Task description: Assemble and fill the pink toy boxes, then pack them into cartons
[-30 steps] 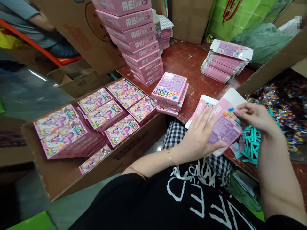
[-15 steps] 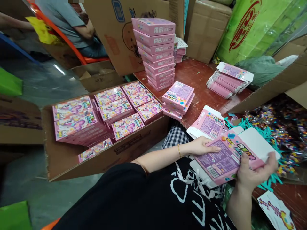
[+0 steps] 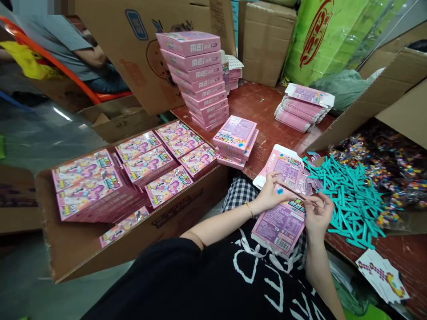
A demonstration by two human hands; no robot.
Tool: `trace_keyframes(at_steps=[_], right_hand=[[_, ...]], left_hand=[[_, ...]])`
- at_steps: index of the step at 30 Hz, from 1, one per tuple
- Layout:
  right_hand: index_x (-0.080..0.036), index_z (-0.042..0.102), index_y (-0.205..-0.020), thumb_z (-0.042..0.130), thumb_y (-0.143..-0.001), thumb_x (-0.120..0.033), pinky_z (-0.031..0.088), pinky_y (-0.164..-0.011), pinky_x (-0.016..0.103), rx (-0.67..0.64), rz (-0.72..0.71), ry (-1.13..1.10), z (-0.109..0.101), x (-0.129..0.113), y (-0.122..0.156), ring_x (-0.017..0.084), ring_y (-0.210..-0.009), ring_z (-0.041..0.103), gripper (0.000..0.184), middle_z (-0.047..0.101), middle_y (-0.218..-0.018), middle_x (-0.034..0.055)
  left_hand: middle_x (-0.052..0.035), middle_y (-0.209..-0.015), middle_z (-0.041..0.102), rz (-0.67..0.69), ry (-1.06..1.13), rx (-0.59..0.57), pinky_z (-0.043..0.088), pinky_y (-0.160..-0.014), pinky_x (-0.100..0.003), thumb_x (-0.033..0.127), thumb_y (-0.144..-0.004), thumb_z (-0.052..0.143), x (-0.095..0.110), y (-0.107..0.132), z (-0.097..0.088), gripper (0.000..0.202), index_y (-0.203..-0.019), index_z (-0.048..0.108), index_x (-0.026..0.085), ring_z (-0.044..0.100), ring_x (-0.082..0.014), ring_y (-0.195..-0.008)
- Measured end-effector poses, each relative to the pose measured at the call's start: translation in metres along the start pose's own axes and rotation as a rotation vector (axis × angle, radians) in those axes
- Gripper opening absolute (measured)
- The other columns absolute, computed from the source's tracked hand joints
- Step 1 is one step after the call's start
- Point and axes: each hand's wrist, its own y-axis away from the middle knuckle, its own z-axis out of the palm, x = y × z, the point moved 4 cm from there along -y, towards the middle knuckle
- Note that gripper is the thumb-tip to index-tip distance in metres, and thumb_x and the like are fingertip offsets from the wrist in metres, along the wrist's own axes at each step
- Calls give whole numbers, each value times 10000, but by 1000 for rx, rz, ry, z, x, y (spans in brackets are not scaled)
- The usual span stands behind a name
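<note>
A pink and purple cardboard box [image 3: 278,224] rests against my lap, its printed back with the barcode facing up. My left hand [image 3: 271,193] grips its upper left corner, fingers along the far end. At the upper right corner, my right hand [image 3: 318,211] has its fingers bent onto the same end edge. The white end flap seems folded in at that end; the far side is hidden. Just beyond lies a flattened pink carton [image 3: 282,166] on the table, close to my left fingers. Beside my right hand spreads a heap of teal plastic sticks [image 3: 350,200].
An open carton [image 3: 187,209] of finished pink boxes stands at left. A tall stack of boxes [image 3: 203,82], a short stack [image 3: 235,138] and flattened cartons [image 3: 300,111] sit on the red table [image 3: 253,98]. Bagged colourful pieces [image 3: 396,173] and printed cards [image 3: 382,275] lie right. A person sits behind.
The box has turned and moved left, closer to my body. Its white end flap, open before, no longer shows. My right hand has shifted left to the far end, and the view has swung right.
</note>
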Motion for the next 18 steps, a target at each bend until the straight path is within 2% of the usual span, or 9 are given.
trace_keyframes(at_steps=[2, 4, 7, 9, 10, 12, 15, 18], right_hand=[[-170, 686, -963, 743, -793, -476, 539, -772, 343, -120, 22, 56, -2, -8, -6, 202, -822, 675, 355, 707, -855, 71], [-177, 733, -840, 771, -768, -469, 539, -772, 336, -221, 116, 70, -5, -11, -14, 200, -832, 669, 303, 721, -875, 73], [-211, 775, -883, 861, -655, -463, 561, -749, 357, -246, 391, -92, -13, 0, -24, 205, -789, 690, 351, 756, -889, 59], [-221, 785, -865, 899, -587, -461, 576, -731, 379, -258, 543, -204, -16, 11, -26, 218, -759, 706, 385, 772, -871, 62], [-222, 789, -844, 903, -577, -467, 582, -739, 390, -271, 573, -229, -16, 15, -26, 228, -771, 713, 380, 777, -877, 70], [-219, 795, -817, 878, -623, -486, 587, -796, 416, -306, 536, -212, -17, 19, -25, 250, -860, 723, 340, 781, -941, 92], [-222, 794, -811, 818, -730, -461, 550, -954, 465, -389, 334, -115, -15, 9, -21, 269, -1029, 702, 254, 767, -1057, 107], [-232, 777, -885, 814, -755, -379, 492, -1057, 482, -498, 175, -26, -10, -3, -14, 260, -1106, 678, 199, 746, -1120, 101]], left_hand=[[-41, -947, 650, -1, 8, -55, 461, -911, -340, 391, -680, 863, 5, 0, 5, 587, -1137, 579, 158, 614, -165, -893], [-57, -988, 678, -20, -13, -94, 466, -883, -323, 367, -782, 772, 10, -3, 9, 399, -1087, 627, 154, 616, -157, -871], [-57, -1021, 705, -58, -30, -81, 473, -833, -304, 316, -814, 720, 13, -6, 9, 315, -1082, 669, 159, 619, -156, -845], [-54, -947, 715, -57, -19, -91, 478, -823, -303, 331, -852, 675, 12, -4, 9, 213, -968, 695, 154, 632, -161, -832], [-57, -916, 715, -45, -14, -106, 480, -834, -307, 355, -869, 659, 10, -3, 9, 207, -890, 694, 152, 641, -166, -841], [-68, -924, 714, -8, -22, -117, 479, -879, -322, 405, -842, 705, 6, 1, 8, 253, -812, 671, 156, 655, -181, -899], [-88, -1043, 708, 27, -48, -103, 458, -968, -353, 397, -690, 856, 2, 3, 5, 337, -834, 656, 167, 650, -209, -1039], [-110, -1091, 700, 22, -60, -117, 439, -1017, -392, 380, -656, 881, 3, -1, 4, 328, -789, 668, 169, 640, -227, -1094]])
